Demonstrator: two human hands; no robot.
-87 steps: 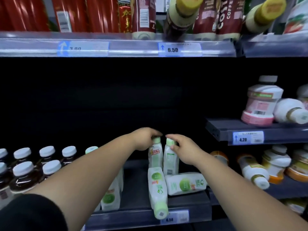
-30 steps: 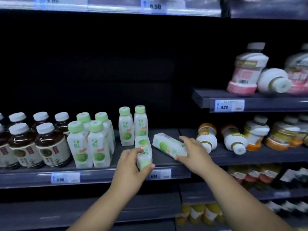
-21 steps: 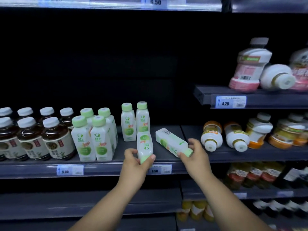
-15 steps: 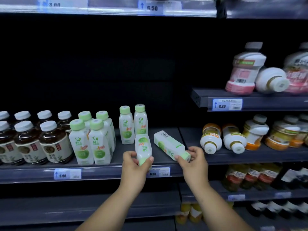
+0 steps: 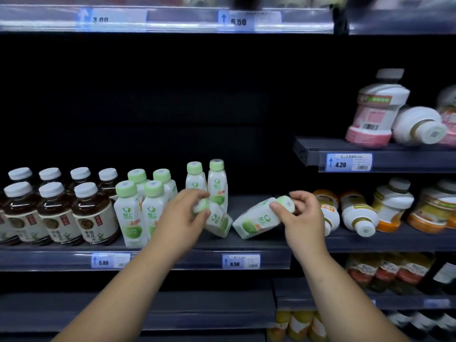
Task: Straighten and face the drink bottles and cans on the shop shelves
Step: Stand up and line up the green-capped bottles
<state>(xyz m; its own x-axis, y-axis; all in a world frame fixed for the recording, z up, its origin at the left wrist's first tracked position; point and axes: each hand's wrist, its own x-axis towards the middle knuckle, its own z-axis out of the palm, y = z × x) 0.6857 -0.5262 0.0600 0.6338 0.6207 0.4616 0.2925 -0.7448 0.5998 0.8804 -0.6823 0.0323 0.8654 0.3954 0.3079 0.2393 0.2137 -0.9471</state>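
Two bare arms reach to the middle shelf (image 5: 246,244). The left hand (image 5: 183,214) curls its grip round the green cap end of a white bottle (image 5: 218,222), which is tilted with its base low by the shelf. The right hand (image 5: 304,218) pinches the cap of a second white bottle (image 5: 256,219), slanted with its base leftward. Two matching upright bottles (image 5: 217,186) stand behind. Dark tea bottles (image 5: 91,218) fill the left, and toppled orange-labelled bottles (image 5: 357,218) lie to the right.

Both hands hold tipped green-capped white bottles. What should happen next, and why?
Probably stand both upright: the left hand grips the cap end of one tilted green-capped white plastic bottle, the right hand another tipped bottle, while the pair behind stands with labels forward.
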